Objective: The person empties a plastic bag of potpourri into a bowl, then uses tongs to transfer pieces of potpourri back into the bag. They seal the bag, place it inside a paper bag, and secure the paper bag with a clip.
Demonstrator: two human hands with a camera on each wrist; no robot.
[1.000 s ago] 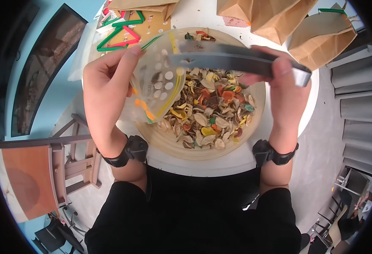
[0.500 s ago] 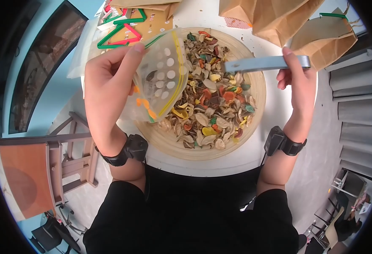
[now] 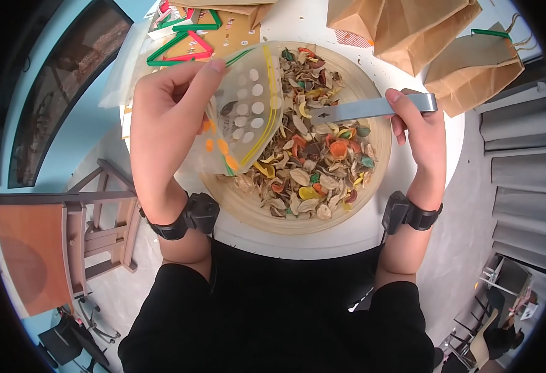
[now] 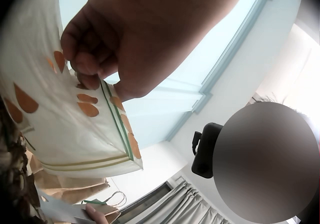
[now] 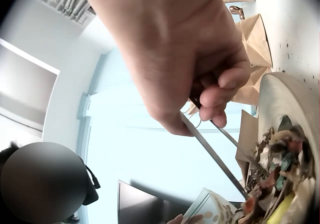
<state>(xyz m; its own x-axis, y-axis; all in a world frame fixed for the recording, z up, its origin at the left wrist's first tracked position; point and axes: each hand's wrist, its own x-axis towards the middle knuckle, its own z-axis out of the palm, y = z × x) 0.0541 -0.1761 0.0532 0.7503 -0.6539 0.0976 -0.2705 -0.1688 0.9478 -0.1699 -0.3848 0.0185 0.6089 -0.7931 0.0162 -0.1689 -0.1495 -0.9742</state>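
My left hand (image 3: 167, 118) pinches a clear zip bag (image 3: 242, 115) with white and orange printed spots by its upper edge, over the left side of a round wooden tray (image 3: 291, 225). The bag's yellow-lined zip edge faces the tray. Heaped on the tray is potpourri (image 3: 310, 168), dried petals and pods in beige, orange, yellow and green. Between thumb and fingers, my right hand (image 3: 419, 130) holds metal tongs (image 3: 360, 110). Their tips are down at the potpourri, and the right wrist view shows the two arms (image 5: 215, 156) a little apart.
Brown paper bags (image 3: 425, 37) stand at the back right of the white table (image 3: 403, 180). Green and red sealing clips (image 3: 183, 50) lie at the back left, near a gold-brown sheet (image 3: 239, 37). A wooden chair (image 3: 108, 230) is on the left.
The tongs first swung right, away from the bag, then came back left and down to the potpourri. My left hand keeps its pinch on the bag, which has shifted slightly right in view.
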